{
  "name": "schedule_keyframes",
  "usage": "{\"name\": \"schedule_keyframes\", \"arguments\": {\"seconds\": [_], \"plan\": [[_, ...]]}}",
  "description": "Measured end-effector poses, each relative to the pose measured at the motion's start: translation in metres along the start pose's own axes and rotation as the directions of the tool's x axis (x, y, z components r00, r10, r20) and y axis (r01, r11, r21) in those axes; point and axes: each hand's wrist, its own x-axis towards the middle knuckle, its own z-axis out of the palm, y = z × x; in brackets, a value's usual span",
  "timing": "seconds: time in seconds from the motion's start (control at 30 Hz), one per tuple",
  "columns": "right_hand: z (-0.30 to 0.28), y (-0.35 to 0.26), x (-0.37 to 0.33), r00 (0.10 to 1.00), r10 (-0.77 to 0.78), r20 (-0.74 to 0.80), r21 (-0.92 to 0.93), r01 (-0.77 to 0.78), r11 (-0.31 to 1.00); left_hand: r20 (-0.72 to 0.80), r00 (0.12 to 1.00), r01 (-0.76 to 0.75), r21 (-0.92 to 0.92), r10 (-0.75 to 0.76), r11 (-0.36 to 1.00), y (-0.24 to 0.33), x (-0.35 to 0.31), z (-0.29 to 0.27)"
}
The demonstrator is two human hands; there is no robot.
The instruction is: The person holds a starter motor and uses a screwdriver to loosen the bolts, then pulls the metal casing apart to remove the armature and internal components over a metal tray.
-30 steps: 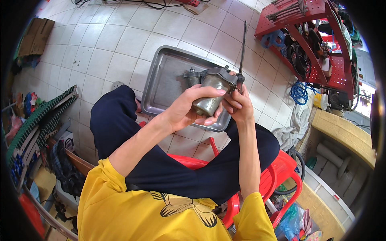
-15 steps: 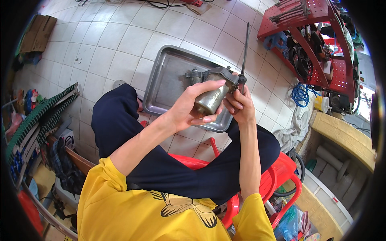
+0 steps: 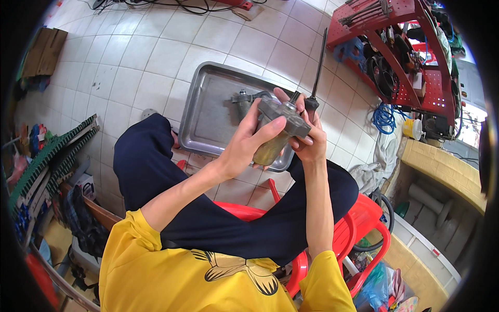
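Observation:
Both my hands hold a cylindrical metal motor (image 3: 270, 148) with a dull grey cast end, above a steel tray (image 3: 200, 78). The fingers of my left hand (image 3: 247, 143) wrap round its body, with the thumb near the cast end. My right hand (image 3: 312, 140) is closed at the other side, its fingers against the cast end. It also keeps a long, thin-shafted screwdriver (image 3: 318, 67), whose dark handle sits in the fingers and whose tip points away from me. A smaller metal piece (image 3: 241, 101) shows beyond my left hand; whether it joins the motor, I cannot tell.
The tray stands on a white tiled floor (image 3: 161, 57). A red tool rack (image 3: 384, 31) is at the far right, with a coiled blue hose (image 3: 384, 118) below. A red plastic chair (image 3: 358, 223) is at my right, cardboard (image 3: 44, 52) far left.
The motor has turned in my hands, so its cast end now faces up toward me. My left thumb has shifted over it, and the screwdriver has stayed in my right hand.

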Motion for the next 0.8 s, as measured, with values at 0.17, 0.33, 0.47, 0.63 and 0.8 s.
{"name": "schedule_keyframes", "arguments": {"seconds": [0.17, 0.33, 0.47, 0.63, 0.8], "plan": [[0.003, 0.000, 0.006, 0.985, -0.095, -0.145, -0.075, 0.085, 0.994, -0.128, 0.975, -0.177, 0.026, 0.179, 0.984, -0.008, 0.000, 0.007], [-0.009, 0.005, 0.014, 0.832, -0.112, -0.543, -0.402, -0.141, 0.905, -0.214, 0.959, -0.180, 0.048, 0.186, 0.982, -0.005, 0.003, 0.005], [-0.046, 0.050, 0.005, 0.632, -0.441, -0.637, -0.626, -0.092, 0.774, -0.233, 0.958, -0.154, 0.066, 0.165, 0.986, 0.009, 0.009, -0.012], [-0.089, 0.090, -0.032, 0.664, -0.422, -0.617, -0.777, -0.427, 0.463, -0.279, 0.935, -0.210, 0.062, 0.219, 0.976, 0.027, 0.013, -0.025], [-0.109, 0.117, -0.045, 0.817, -0.258, -0.516, -0.856, -0.499, 0.134, -0.257, 0.933, -0.250, 0.038, 0.252, 0.967, 0.037, 0.011, -0.033]]}}
